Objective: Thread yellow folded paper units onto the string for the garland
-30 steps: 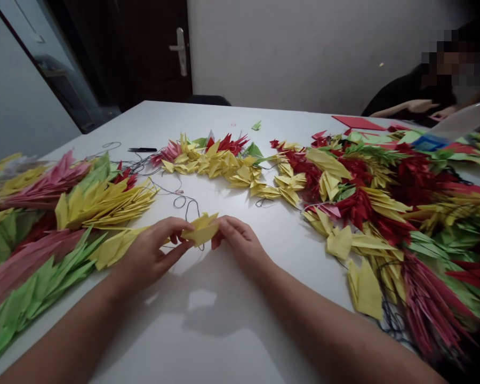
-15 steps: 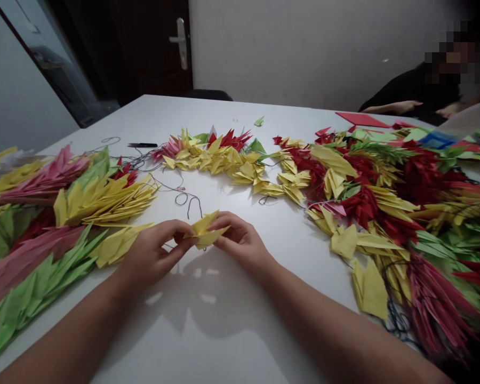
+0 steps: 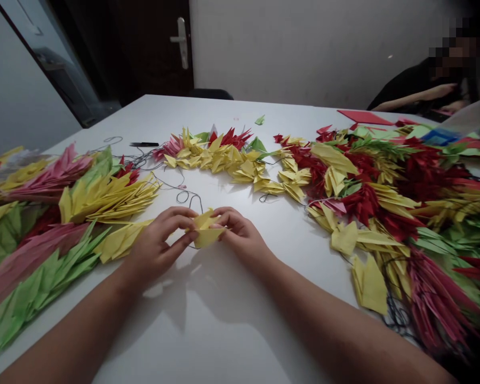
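Observation:
Both my hands meet over the white table [image 3: 104,120], holding a small piece of folded yellow paper [image 3: 206,229] between their fingertips. My left hand [image 3: 160,248] pinches its left side, and my right hand [image 3: 240,234] pinches its right side. A loop of dark thread [image 3: 188,198] lies just beyond them. Close to my left hand sits a large bundle of folded paper pieces [image 3: 104,200] in yellow, pink and green. To the right of my right hand spreads a heap of red, yellow and green folded paper [image 3: 364,208].
An arc of yellow and red folded paper [image 3: 224,157] curves along the table's far side, with a black pen-like tool [image 3: 144,144] beyond the threads. At the far right are a red sheet [image 3: 364,117] and a co-worker's arm [image 3: 416,98]. A dark door [image 3: 156,48] stands behind.
The yellow paper has turned slightly and my hands have drawn closer together around it. The co-worker's arms have shifted, and the view has moved slightly.

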`<state>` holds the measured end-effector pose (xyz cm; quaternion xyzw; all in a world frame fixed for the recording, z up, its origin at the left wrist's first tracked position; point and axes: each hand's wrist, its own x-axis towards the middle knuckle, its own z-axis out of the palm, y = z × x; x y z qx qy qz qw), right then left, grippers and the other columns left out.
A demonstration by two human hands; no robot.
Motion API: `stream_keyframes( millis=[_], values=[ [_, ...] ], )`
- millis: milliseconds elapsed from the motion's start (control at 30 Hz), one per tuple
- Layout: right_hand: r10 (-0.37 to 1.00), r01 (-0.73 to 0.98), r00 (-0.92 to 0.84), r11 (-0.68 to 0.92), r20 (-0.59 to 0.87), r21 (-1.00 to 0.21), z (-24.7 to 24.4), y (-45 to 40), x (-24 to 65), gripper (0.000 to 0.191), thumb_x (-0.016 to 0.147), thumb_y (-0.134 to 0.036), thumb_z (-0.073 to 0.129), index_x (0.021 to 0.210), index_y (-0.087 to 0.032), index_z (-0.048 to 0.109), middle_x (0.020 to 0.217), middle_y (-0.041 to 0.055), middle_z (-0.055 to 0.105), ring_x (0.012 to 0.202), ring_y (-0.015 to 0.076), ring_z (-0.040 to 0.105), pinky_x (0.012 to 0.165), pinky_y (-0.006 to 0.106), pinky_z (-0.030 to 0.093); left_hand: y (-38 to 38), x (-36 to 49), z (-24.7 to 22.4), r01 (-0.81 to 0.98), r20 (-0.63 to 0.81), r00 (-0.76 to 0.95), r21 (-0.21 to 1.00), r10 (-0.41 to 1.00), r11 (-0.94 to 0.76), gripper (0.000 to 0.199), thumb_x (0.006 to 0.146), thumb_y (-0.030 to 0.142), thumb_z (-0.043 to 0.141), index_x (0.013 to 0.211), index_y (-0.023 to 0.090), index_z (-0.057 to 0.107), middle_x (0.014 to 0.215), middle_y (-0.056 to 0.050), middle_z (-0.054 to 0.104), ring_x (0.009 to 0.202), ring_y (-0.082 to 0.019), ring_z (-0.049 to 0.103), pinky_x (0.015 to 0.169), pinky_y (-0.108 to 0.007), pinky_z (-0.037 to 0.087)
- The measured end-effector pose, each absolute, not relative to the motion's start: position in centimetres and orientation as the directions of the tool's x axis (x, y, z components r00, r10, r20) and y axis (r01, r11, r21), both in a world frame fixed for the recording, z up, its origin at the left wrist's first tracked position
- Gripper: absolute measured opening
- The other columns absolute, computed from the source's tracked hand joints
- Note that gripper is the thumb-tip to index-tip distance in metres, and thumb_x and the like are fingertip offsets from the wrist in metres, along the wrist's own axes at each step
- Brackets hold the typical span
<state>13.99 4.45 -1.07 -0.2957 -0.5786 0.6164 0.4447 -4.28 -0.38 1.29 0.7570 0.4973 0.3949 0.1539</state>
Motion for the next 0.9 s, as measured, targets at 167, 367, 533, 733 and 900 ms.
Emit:
stream_keyframes(
  millis=[167, 367, 533, 733, 900],
  values=[
    [0.919, -0.263, -0.385, -0.025, 0.081, -0.965, -1.1, 4.5, 14.1, 0.028, 0.069, -0.041, 0.070, 0.062, -0.018, 0.056, 0.110, 0.0049, 0.049, 0.094, 0.0153, 0.051, 0.071, 0.026, 0.043, -0.2, -4.6, 1.0, 0.596, 0.368, 0.237, 0.675, 0.899, -0.434, 0.013, 0.089, 0.031, 0.049, 0.086, 0.021, 0.057, 0.088, -0.004, 0.067, 0.080, -0.015, 0.062, 0.074, -0.026, 0.050],
    [0.946, -0.330, -0.320, -0.063, 0.049, -0.942, -1.7, 4.1, 13.6, 0.028, 0.069, -0.039, 0.070, 0.061, -0.018, 0.054, 0.101, 0.0015, 0.050, 0.080, 0.0111, 0.048, 0.071, 0.025, 0.039, -0.1, -4.8, 1.2, 0.628, 0.266, 0.269, 0.680, 0.926, -0.378, 0.023, 0.089, 0.036, 0.045, 0.090, 0.020, 0.060, 0.080, -0.002, 0.066, 0.071, -0.013, 0.061, 0.066, -0.024, 0.049],
    [0.928, -0.373, -0.371, -0.122, 0.027, -0.920, -0.9, 3.7, 13.4, 0.031, 0.066, -0.044, 0.074, 0.064, -0.019, 0.055, 0.076, -0.0015, 0.055, 0.069, 0.0100, 0.048, 0.069, 0.025, 0.039, -0.1, -4.7, 1.5, 0.563, 0.236, 0.294, 0.741, 0.926, -0.367, 0.021, 0.089, 0.034, 0.045, 0.088, 0.019, 0.060, 0.079, -0.003, 0.066, 0.071, -0.014, 0.062, 0.066, -0.024, 0.050],
    [0.891, -0.401, -0.454, -0.199, 0.005, -0.894, -0.9, 3.8, 13.3, 0.037, 0.065, -0.051, 0.074, 0.069, -0.020, 0.055, 0.065, -0.0036, 0.059, 0.062, 0.0097, 0.054, 0.066, 0.025, 0.043, -0.3, -4.1, 1.4, 0.552, 0.226, 0.222, 0.773, 0.949, -0.313, 0.019, 0.087, 0.034, 0.048, 0.086, 0.018, 0.059, 0.079, -0.003, 0.066, 0.072, -0.014, 0.062, 0.067, -0.025, 0.050],
    [0.885, -0.418, -0.461, -0.278, -0.062, -0.865, -0.8, 3.7, 13.2, 0.043, 0.058, -0.052, 0.079, 0.064, -0.019, 0.051, 0.058, -0.0052, 0.059, 0.056, 0.0088, 0.054, 0.062, 0.024, 0.044, -0.5, -3.7, 1.6, 0.547, 0.239, 0.217, 0.774, 0.947, -0.320, 0.020, 0.088, 0.034, 0.048, 0.086, 0.018, 0.059, 0.078, -0.002, 0.067, 0.070, -0.014, 0.063, 0.065, -0.025, 0.050]
  ],
)
